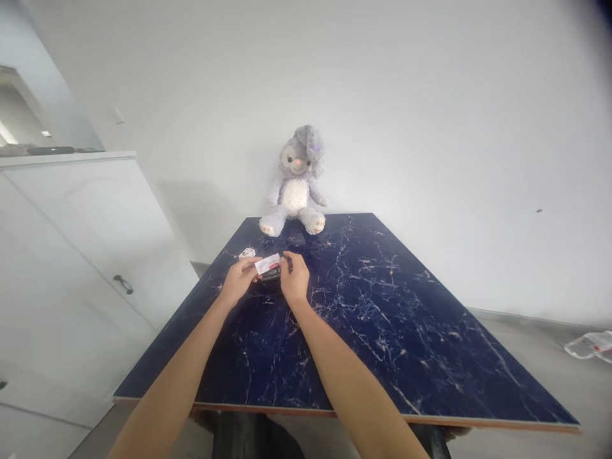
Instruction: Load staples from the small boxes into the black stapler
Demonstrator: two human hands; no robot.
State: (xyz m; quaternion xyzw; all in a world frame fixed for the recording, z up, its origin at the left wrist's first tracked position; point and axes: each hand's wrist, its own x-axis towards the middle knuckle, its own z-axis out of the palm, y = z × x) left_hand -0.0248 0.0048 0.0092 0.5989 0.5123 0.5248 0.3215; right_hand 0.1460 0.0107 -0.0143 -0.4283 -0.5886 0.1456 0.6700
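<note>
My left hand [240,279] is closed on the left end of a small white card-like piece [268,263] with red and dark print. It is tilted above the tabletop, and I cannot tell whether it is a card or a thin box. My right hand [295,275] is at its right end, thumb and fingers pinched together around something small and dark that I cannot make out. Under the white piece, between both hands, shows a flat black object [271,276], mostly hidden. Just beyond my left hand, a small white box [247,253] with dark markings lies on the table.
The dark blue marbled table [382,331] reaches back to the white wall. A grey plush toy [296,185] sits at its far edge. White cabinets [90,255] stand along the left. On the floor at right lies a clear plastic item [590,346].
</note>
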